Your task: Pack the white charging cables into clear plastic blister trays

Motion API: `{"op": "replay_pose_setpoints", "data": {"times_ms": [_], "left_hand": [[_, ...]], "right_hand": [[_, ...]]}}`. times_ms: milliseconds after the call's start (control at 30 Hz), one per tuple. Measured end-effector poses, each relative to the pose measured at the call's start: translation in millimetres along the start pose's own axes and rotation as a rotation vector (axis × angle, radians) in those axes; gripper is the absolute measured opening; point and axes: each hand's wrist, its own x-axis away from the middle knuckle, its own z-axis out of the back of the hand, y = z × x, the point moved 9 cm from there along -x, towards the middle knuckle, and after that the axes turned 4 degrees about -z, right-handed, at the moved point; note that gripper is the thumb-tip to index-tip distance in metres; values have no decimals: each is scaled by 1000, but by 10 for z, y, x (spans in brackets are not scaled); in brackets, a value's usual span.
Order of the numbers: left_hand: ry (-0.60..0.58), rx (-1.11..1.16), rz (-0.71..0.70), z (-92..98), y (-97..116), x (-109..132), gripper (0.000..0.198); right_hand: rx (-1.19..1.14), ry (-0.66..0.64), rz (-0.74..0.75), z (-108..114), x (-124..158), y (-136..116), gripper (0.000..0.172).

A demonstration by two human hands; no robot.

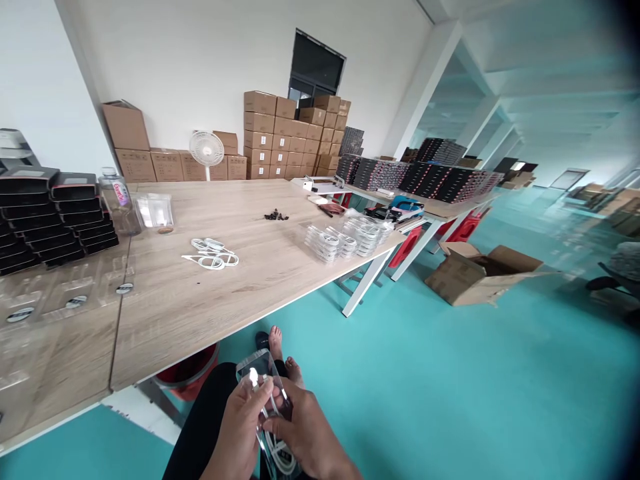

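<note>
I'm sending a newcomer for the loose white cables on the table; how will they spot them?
Find the wood-topped table. Right of the bottle, nearer the front edge, lie the white cables. Unlike those in the stacked clear packs, these lie bare.

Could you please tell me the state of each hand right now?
Left hand: closed, fingers pinching the white cable.
Right hand: closed, holding the clear plastic tray.

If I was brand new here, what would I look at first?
Probably the bright turquoise floor, spreading across the right side. Next, the tall stack of brown boxes by the white wall at the back. Then, at the bottom, the left hand and right hand, holding a clear plastic case and a white cable.
</note>
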Motion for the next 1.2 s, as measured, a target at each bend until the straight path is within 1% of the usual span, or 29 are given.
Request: {"op": "replay_pose_setpoints", "data": {"times_ms": [67, 100, 200, 233, 300, 367, 433, 533, 633, 700, 800, 900, 1000, 1067, 1100, 1167, 1200], "left_hand": [[24, 7, -6, 35, 56, -17, 34], [40, 19, -9, 52, 95, -32, 33], [89, 81, -9, 95, 229, -105, 34], [102, 106, -2, 105, 264, -135, 34], [99, 154, 25, 101, 304, -192, 34], [56, 175, 52, 69, 317, -231, 30], [9, 174, 59, 40, 325, -240, 25], [-45, 156, 65, 14, 329, -211, 20], [-139, 161, 64, -62, 354, -164, 24], [-174, 180, 57, -98, 379, -142, 26], [-150, 191, 65, -93, 384, -130, 23], [-119, 182, 73, -82, 372, -122, 23], [-99, 165, 61, -74, 372, -109, 19], [-95, 137, 58, -72, 374, -86, 16], [-101, 114, 61, -79, 372, -67, 15], [-140, 51, 81, -122, 353, -13, 15], [-172, 18, 94, -156, 333, 20, 14]], "right_hand": [[-24, 7, 12, 9, -21, 36, 35], [-57, -3, 7, 10, -27, 67, 38], [-234, -121, -53, -51, -3, 184, 55], [-310, -167, -74, -80, 20, 213, 55], [-441, -211, -101, -112, 64, 257, 46], [-517, -193, -117, -119, 89, 310, 38], [-557, -175, -131, -154, 98, 388, 37], [-622, -181, -123, -253, 92, 519, 42], [-679, -196, -116, -328, 99, 603, 50], [-693, -195, -142, -344, 128, 609, 51], [-687, -184, -166, -332, 187, 525, 46], [-697, -181, -143, -332, 221, 446, 44], [-672, -182, -126, -352, 216, 498, 46], [-593, -140, -74, -295, 198, 541, 55], [-525, -77, -42, -218, 190, 558, 62], [-332, 108, 11, 7, 206, 556, 71], [-212, 206, 34, 129, 233, 524, 70]]}}
